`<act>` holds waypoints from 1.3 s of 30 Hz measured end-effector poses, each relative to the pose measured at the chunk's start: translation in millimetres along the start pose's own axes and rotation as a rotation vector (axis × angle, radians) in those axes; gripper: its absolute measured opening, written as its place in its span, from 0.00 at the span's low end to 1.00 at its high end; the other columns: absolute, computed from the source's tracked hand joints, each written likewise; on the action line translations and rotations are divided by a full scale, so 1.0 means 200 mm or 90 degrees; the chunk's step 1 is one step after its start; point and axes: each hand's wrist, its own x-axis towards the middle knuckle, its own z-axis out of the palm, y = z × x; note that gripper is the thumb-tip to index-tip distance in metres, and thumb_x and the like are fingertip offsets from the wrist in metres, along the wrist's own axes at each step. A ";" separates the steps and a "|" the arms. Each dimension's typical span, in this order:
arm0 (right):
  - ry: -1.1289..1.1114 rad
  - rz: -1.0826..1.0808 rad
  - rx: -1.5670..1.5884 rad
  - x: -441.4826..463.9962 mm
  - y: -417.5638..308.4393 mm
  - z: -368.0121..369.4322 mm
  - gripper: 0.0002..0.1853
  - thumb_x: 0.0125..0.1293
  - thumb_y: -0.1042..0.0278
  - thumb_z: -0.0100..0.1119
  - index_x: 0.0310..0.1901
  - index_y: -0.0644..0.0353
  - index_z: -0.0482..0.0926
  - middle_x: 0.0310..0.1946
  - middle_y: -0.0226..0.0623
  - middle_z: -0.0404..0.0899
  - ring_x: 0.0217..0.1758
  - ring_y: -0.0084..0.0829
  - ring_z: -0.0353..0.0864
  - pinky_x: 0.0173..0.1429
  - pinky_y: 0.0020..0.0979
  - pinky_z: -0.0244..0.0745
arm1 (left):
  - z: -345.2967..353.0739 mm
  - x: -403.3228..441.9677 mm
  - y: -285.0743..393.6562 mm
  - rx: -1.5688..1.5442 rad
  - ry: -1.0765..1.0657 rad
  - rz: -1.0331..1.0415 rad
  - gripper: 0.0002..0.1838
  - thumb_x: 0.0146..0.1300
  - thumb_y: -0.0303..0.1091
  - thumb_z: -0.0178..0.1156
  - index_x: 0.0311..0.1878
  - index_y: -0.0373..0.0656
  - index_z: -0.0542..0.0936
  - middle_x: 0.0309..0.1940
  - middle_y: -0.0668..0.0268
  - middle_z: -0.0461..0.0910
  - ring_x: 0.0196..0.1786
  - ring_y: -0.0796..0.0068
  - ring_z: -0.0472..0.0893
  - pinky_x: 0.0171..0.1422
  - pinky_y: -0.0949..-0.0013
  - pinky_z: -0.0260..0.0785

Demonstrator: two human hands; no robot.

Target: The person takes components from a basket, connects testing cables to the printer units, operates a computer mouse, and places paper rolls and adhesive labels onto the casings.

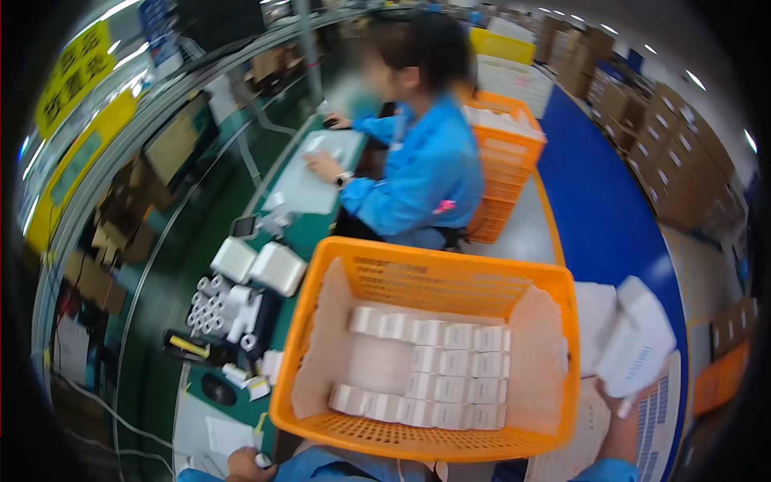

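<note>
An orange plastic crate (572,353) stands right in front of me, lined with a pale sheet. Rows of small white boxes (460,361) lie inside it, along the right side, back and front. To the right of the crate, my right hand (617,402) is closed on the lower end of a white printed sheet (641,341), which looks folded or bent. My left hand (247,464) is at the bottom edge, on the table by the crate's near left corner. Its fingers are curled around a small pale, rounded thing, too blurred to name.
On the green table (283,325) lie white label rolls (210,304), two white boxes (277,267), a black mouse (218,390) and a paper (230,434). A co-worker in blue (426,177) sits beyond the crate. Stacked orange crates (506,153) stand behind.
</note>
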 end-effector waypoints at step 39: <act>-0.358 -0.466 0.179 0.48 -3.14 1.77 0.55 0.40 0.75 0.70 0.72 0.42 0.52 0.67 0.48 0.58 0.40 0.49 0.82 0.37 0.41 0.79 | 0.16 -0.06 -0.16 -0.297 0.001 0.063 0.14 0.38 0.46 0.65 0.23 0.50 0.74 0.24 0.61 0.72 0.31 0.55 0.75 0.33 0.51 0.64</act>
